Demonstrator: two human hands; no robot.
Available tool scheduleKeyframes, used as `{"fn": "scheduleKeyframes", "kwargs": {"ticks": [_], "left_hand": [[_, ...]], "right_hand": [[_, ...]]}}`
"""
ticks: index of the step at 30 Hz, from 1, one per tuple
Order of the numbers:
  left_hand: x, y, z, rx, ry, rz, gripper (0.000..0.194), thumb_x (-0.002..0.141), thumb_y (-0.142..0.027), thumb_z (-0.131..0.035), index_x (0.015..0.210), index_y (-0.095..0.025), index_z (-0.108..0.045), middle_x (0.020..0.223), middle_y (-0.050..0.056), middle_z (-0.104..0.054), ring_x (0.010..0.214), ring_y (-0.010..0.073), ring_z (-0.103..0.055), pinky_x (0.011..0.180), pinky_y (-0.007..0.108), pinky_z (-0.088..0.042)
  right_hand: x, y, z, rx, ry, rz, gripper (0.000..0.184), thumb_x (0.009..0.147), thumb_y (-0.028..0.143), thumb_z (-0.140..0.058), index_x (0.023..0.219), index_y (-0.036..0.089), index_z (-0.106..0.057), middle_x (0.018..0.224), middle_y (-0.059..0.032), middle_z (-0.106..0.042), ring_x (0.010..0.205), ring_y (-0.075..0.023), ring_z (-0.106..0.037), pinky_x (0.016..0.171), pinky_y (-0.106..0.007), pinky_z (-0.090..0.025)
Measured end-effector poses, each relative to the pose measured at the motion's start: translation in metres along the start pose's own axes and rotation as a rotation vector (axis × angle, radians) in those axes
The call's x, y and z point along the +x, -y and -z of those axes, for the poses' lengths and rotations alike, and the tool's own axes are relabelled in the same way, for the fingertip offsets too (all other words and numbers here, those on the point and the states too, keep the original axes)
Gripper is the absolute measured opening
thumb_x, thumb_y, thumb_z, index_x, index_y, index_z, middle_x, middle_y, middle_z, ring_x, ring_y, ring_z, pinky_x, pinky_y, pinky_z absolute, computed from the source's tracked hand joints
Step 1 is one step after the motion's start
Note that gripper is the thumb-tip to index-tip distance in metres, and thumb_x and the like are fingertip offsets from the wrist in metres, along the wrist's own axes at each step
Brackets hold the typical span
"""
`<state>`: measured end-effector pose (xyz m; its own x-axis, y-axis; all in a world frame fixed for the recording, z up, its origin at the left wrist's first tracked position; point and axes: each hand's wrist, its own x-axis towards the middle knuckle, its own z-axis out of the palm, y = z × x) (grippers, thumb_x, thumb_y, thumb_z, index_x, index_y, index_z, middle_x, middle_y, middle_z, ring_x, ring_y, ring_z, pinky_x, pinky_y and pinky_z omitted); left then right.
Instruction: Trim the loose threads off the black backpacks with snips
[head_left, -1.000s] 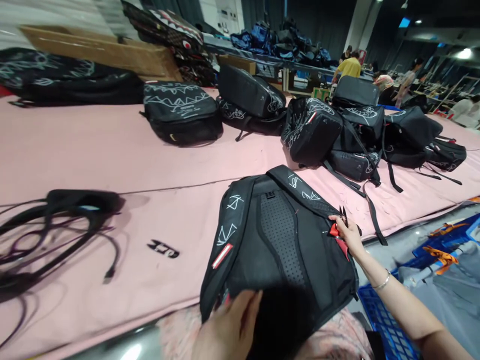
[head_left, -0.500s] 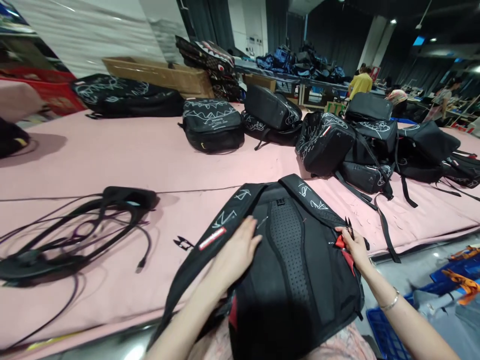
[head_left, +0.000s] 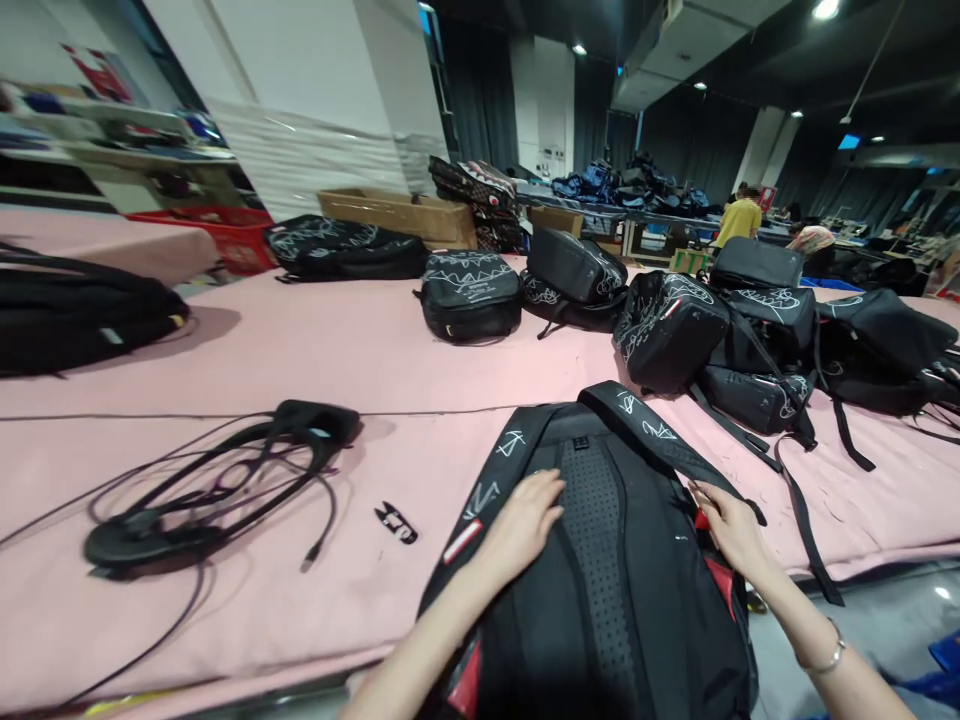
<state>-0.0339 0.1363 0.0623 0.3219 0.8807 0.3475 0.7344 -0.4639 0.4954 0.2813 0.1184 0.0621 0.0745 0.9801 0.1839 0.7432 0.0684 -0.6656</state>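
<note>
A black backpack [head_left: 660,600] leans toward me at the table's edge, its padded back and shoulder straps with white scribble marks facing up. My left hand [head_left: 525,525] lies on the left of its back panel, fingers stretched out. At the right side, by the red fabric and the strap, my right hand [head_left: 727,525] is closed; small dark thread snips, seen in it a moment earlier, are now mostly hidden. Another pair of thread snips [head_left: 395,523], black with white marks, lies on the pink table left of the backpack.
Left on the pink table [head_left: 300,350] lies a black headband-like device [head_left: 225,500] with cables. Several black backpacks [head_left: 472,295] stand along the far side, with a pile [head_left: 675,335] at right. Behind are a cardboard box [head_left: 397,215], a red crate [head_left: 244,240] and a person in yellow [head_left: 739,222].
My view has tilted up and turned left. My left hand still rests on the back panel. The blades that stuck up from my right hand no longer show plainly.
</note>
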Motion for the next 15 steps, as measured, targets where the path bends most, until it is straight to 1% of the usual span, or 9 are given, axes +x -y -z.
{"fn": "scheduleKeyframes", "kwargs": {"ticks": [3, 5, 6, 7, 9, 10, 12, 14, 15], "left_hand": [[0.003, 0.022, 0.029, 0.113, -0.119, 0.053, 0.034, 0.086, -0.024, -0.036, 0.113, -0.012, -0.053, 0.112, 0.015, -0.057, 0.104, 0.0222, -0.053, 0.093, 0.04, -0.04], [0.006, 0.019, 0.043, 0.243, -0.15, 0.044, 0.036, 0.084, -0.027, -0.043, 0.117, -0.014, -0.05, 0.117, 0.013, -0.054, 0.109, 0.0242, -0.049, 0.094, 0.04, -0.039], [0.008, 0.017, 0.047, 0.314, -0.153, 0.067, 0.041, 0.08, -0.029, -0.049, 0.119, -0.015, -0.048, 0.123, 0.013, -0.049, 0.114, 0.0276, -0.044, 0.096, 0.043, -0.036], [0.01, 0.015, 0.048, 0.355, -0.14, 0.131, 0.051, 0.075, -0.029, -0.056, 0.122, -0.015, -0.046, 0.131, 0.014, -0.042, 0.119, 0.0317, -0.038, 0.097, 0.046, -0.034], [0.019, 0.015, 0.048, 0.319, -0.082, 0.346, 0.07, 0.065, -0.025, -0.064, 0.13, -0.014, -0.037, 0.139, 0.018, -0.028, 0.122, 0.0372, -0.033, 0.096, 0.05, -0.033], [0.025, 0.017, 0.046, 0.262, -0.05, 0.455, 0.076, 0.063, -0.023, -0.064, 0.132, -0.012, -0.032, 0.137, 0.021, -0.03, 0.118, 0.0371, -0.038, 0.093, 0.048, -0.036], [0.037, 0.022, 0.045, 0.145, -0.009, 0.604, 0.078, 0.064, -0.023, -0.061, 0.132, -0.005, -0.028, 0.12, 0.023, -0.049, 0.102, 0.032, -0.054, 0.083, 0.042, -0.044], [0.046, 0.019, 0.047, 0.09, -0.018, 0.652, 0.072, 0.067, -0.028, -0.057, 0.129, -0.002, -0.031, 0.102, 0.018, -0.06, 0.089, 0.0259, -0.06, 0.075, 0.034, -0.048], [0.049, 0.013, 0.05, 0.066, -0.044, 0.655, 0.069, 0.067, -0.03, -0.056, 0.127, -0.004, -0.032, 0.101, 0.016, -0.061, 0.089, 0.0232, -0.06, 0.075, 0.031, -0.048]], "right_hand": [[0.011, 0.016, 0.0, -0.054, -0.061, 0.15, 0.04, 0.082, 0.025, -0.035, 0.114, 0.019, -0.058, 0.115, -0.0047, -0.058, 0.106, -0.0205, -0.055, 0.092, -0.036, -0.042], [0.02, 0.027, -0.001, -0.048, -0.094, 0.232, 0.041, 0.082, 0.023, -0.034, 0.115, 0.017, -0.057, 0.118, -0.0048, -0.056, 0.109, -0.019, -0.053, 0.095, -0.035, -0.04], [0.025, 0.033, -0.002, -0.039, -0.095, 0.253, 0.041, 0.082, 0.023, -0.034, 0.115, 0.016, -0.057, 0.119, -0.0051, -0.056, 0.11, -0.0188, -0.053, 0.096, -0.034, -0.039], [0.031, 0.038, -0.003, -0.025, -0.084, 0.256, 0.04, 0.083, 0.024, -0.034, 0.115, 0.016, -0.057, 0.119, -0.0054, -0.056, 0.109, -0.0189, -0.053, 0.096, -0.034, -0.039], [0.042, 0.048, -0.005, 0.019, -0.034, 0.231, 0.038, 0.084, 0.027, -0.035, 0.112, 0.016, -0.059, 0.116, -0.0057, -0.058, 0.108, -0.0195, -0.054, 0.095, -0.034, -0.039], [0.047, 0.053, -0.007, 0.049, 0.008, 0.219, 0.037, 0.084, 0.028, -0.036, 0.11, 0.016, -0.06, 0.115, -0.0057, -0.058, 0.107, -0.02, -0.054, 0.094, -0.034, -0.04], [0.055, 0.061, -0.011, 0.126, 0.109, 0.197, 0.034, 0.084, 0.031, -0.039, 0.104, 0.017, -0.062, 0.112, -0.0056, -0.06, 0.103, -0.0203, -0.056, 0.092, -0.033, -0.04], [0.061, 0.069, -0.016, 0.205, 0.207, 0.179, 0.031, 0.084, 0.033, -0.042, 0.097, 0.017, -0.064, 0.106, -0.0058, -0.063, 0.097, -0.0197, -0.058, 0.086, -0.031, -0.042], [0.064, 0.073, -0.019, 0.244, 0.246, 0.156, 0.03, 0.083, 0.033, -0.042, 0.094, 0.016, -0.064, 0.101, -0.006, -0.064, 0.091, -0.0188, -0.059, 0.08, -0.03, -0.044]]}}
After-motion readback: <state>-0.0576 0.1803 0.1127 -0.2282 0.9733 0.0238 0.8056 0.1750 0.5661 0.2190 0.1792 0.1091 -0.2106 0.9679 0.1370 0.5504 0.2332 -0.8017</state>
